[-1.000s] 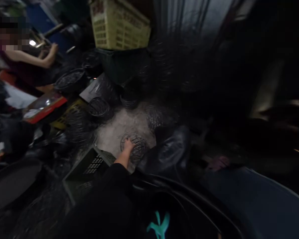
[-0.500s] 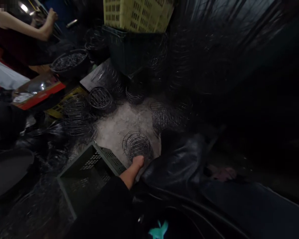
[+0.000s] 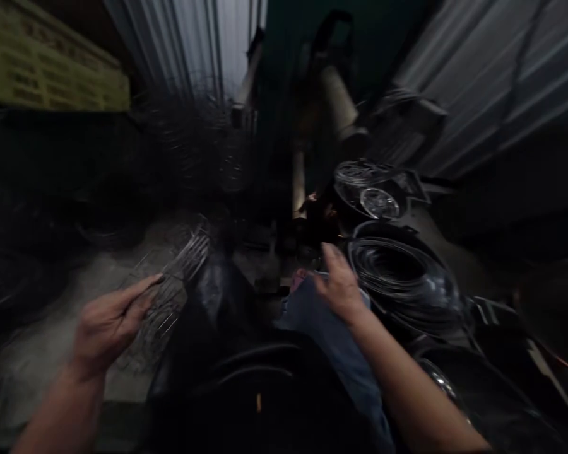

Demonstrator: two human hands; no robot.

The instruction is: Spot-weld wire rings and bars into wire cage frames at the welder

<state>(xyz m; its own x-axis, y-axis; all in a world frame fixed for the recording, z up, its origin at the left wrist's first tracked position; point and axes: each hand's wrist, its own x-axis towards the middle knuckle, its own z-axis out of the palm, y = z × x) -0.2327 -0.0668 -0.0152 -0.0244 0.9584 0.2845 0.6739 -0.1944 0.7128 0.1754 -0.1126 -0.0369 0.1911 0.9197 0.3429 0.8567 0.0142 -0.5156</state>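
My left hand (image 3: 106, 325) is closed at the left, index finger and thumb drawn together toward the wirework. Whatever lies between these fingertips is blurred, so I cannot make it out. Right beside them is a tangle of thin metal wirework (image 3: 170, 284), apparently wire baskets, over the pale floor. My right hand (image 3: 339, 287) is open, fingers stretched forward, with nothing seen in it. It is over my jeans-clad leg (image 3: 331, 343), just left of a large coil of wire (image 3: 392, 268) in a dark tub.
A dark machine with a pale cylinder (image 3: 338, 101) stands ahead. Another wire coil (image 3: 360, 171) lies behind the near one, with a shiny round piece (image 3: 379, 203). A yellow crate (image 3: 71, 69) is at upper left. A black apron (image 3: 218, 353) covers my lap.
The view has swung right, toward the machine and wire coils. My left hand, earlier down at a wire basket on the floor, now shows raised at the left. My right hand has come into view.
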